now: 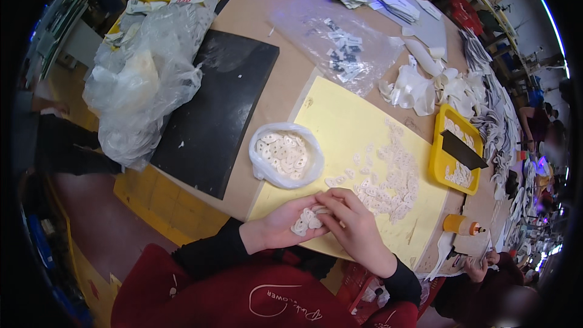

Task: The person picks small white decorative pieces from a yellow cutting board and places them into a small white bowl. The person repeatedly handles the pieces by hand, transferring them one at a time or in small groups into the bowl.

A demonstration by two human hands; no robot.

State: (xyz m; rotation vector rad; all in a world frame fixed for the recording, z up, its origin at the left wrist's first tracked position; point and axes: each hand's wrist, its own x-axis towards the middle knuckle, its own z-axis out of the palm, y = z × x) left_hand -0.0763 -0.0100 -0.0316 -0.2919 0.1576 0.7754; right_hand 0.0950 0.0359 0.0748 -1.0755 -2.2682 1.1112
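My left hand (279, 226) is cupped palm up, holding a small heap of thin off-white pieces (308, 221) with little holes in them. Over its fingertips, my right hand (354, 222) reaches in with fingers pressed together at the heap; whatever they grip is hidden. Just beyond the hands stands a container lined with a white plastic bag (260, 168), filled with more such pieces (285, 153). Many similar pieces (395, 182) lie spread over a yellow sheet (334, 106) to the right of it.
Left of the sheet lies a black board (226, 85), partly under crumpled clear plastic (146, 79). A yellow tray (434, 167) with a dark divider holds more pieces at right, near an orange-yellow bottle (456, 224). Other people's hands (477, 267) show at the lower right and far edge.
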